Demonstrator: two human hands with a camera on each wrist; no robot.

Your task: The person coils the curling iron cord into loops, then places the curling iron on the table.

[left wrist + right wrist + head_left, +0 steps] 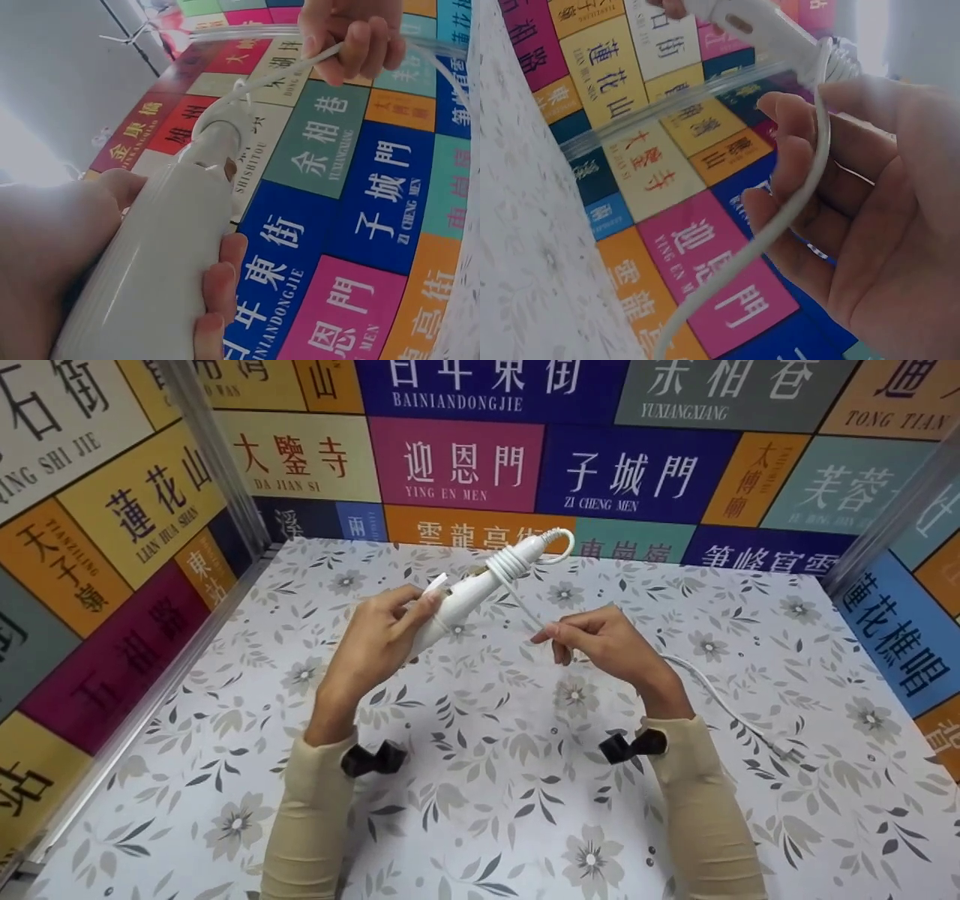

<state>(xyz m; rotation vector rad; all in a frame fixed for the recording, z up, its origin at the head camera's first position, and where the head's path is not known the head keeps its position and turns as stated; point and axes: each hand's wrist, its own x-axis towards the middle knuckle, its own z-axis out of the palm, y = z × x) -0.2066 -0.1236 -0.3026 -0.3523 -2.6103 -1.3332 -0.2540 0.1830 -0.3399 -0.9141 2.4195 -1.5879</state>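
Note:
My left hand (382,631) grips a white corded appliance with a long handle, like a curling iron (466,598), tilted up and to the right above the table. A small white lever (436,583) sticks up beside the thumb. Several turns of the white cord (507,564) are wound round the handle's far end, where a loop leaves the tip. From there a length runs to my right hand (604,641), which pinches it between thumb and fingers. The right wrist view shows the cord (739,259) passing across the curled fingers. Part of the iron is hidden behind the left hand.
The cord's loose end (724,701) trails over the flower-patterned table (480,780) on the right. Behind and at both sides stand panels (457,461) with coloured street-name signs. Each sleeve carries a black wrist mount (634,745).

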